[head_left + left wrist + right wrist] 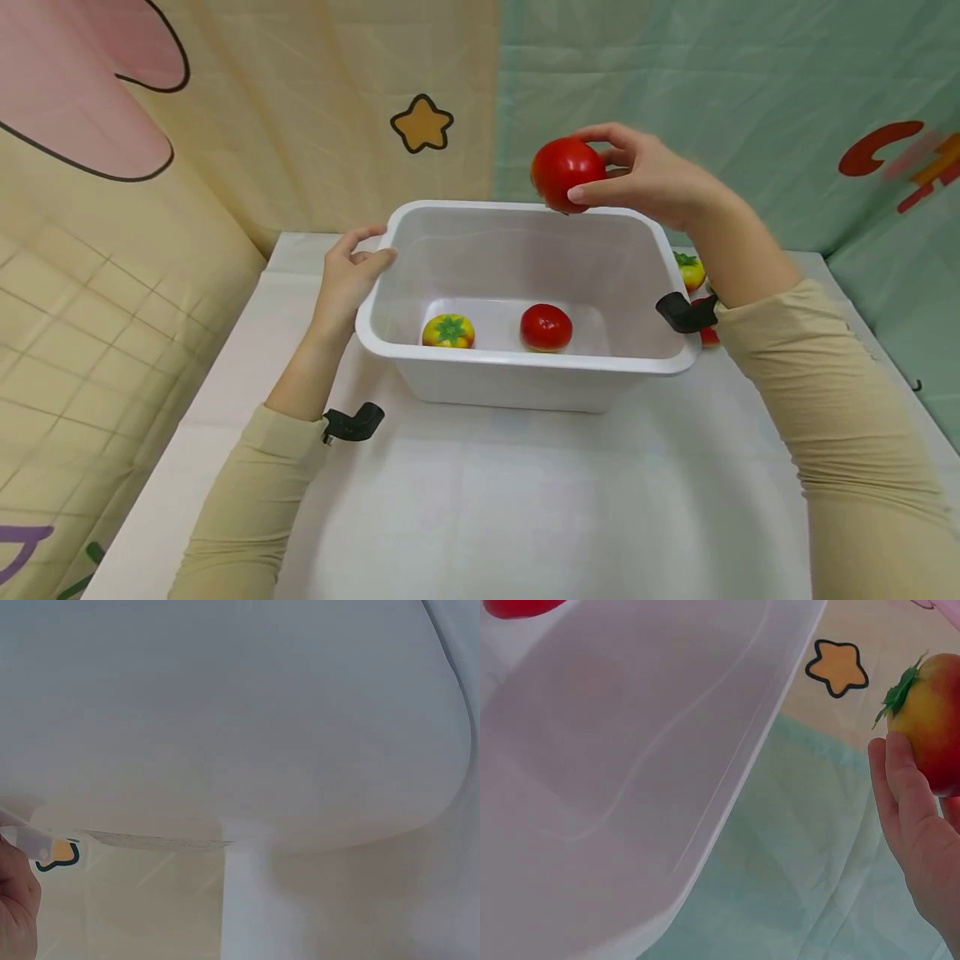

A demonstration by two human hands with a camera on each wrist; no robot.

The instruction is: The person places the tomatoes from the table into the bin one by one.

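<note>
Tomato (567, 173), pinched in the right hand (641, 173) between thumb and fingers, sits left of that palm, raised by the bin's (517, 383) far rim; the left hand (348, 271), farther off, grips the left rim.

Looks bright and softly shadowed in head view, glints on the held fruit (567, 175); appears dimmer, greyer in wrist views.

Fr. R hand (641, 177), way down into bin (510, 383) btwn walls is open; rim (465, 205) close by; to its left, L hand (352, 271) blocks rim; red tomato (546, 327) below.
</note>
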